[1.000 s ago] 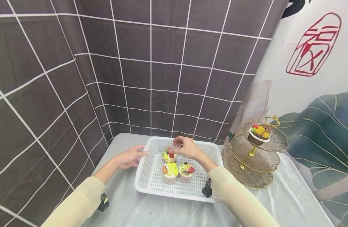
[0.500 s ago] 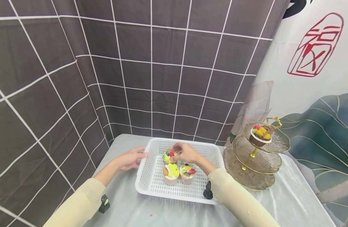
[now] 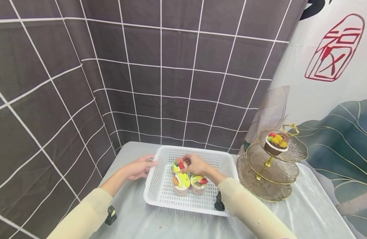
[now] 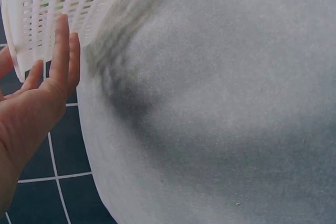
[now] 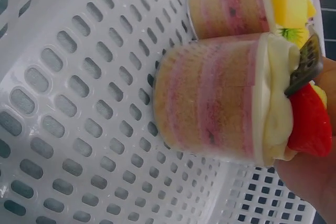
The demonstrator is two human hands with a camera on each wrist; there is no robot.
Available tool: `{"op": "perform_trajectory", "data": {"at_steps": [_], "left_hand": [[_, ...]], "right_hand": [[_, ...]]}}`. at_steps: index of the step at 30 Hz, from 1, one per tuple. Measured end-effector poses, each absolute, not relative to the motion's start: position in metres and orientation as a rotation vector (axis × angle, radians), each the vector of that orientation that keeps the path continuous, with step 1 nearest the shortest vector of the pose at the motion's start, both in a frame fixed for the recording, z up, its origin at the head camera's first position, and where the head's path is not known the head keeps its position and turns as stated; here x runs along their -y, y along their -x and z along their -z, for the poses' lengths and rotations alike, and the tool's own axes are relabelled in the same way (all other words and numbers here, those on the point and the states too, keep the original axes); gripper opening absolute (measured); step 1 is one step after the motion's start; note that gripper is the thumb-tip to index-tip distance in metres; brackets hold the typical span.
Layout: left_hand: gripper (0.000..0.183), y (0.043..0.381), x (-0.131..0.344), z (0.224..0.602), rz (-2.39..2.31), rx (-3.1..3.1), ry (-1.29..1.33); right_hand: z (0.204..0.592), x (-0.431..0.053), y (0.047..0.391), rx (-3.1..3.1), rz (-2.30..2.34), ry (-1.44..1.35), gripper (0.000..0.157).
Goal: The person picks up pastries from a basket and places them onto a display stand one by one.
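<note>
A white perforated plastic basket sits on the table with three fruit-topped cake cups in it. My left hand holds its left rim, thumb at the edge and fingers along the outer wall. Inside the basket, my right hand grips the far cake cup, thumb and fingers at its top; part of it is hidden behind them. Nearer stand a cup with yellow fruit and one with a strawberry piece. In the right wrist view, the strawberry-topped cup shows pink and tan layers, partly covering the hand.
A three-tier glass stand with gold trim and a gold handle stands right of the basket. On its top tier sits a chocolate cup with fruit. A dark grid-patterned curtain hangs behind the table.
My right hand has come down onto the far cake cup, and its fingers have closed at the cup's top. The left hand stays at the basket's rim.
</note>
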State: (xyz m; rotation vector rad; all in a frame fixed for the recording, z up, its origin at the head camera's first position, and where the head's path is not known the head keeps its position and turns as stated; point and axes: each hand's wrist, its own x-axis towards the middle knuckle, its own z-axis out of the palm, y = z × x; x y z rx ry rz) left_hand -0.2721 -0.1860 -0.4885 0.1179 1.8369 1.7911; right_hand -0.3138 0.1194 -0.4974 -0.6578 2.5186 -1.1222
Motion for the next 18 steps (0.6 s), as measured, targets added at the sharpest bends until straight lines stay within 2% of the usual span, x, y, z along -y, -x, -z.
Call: {"op": "perform_trajectory", "data": {"at_steps": [18], "left_hand": [[0.062,0.2720,0.1861,0.4877,-1.786,-1.829,-0.128]], "right_hand": [[0.5058,-0.1190,0.3159,-2.528,1.064,0.676,0.058]]}}
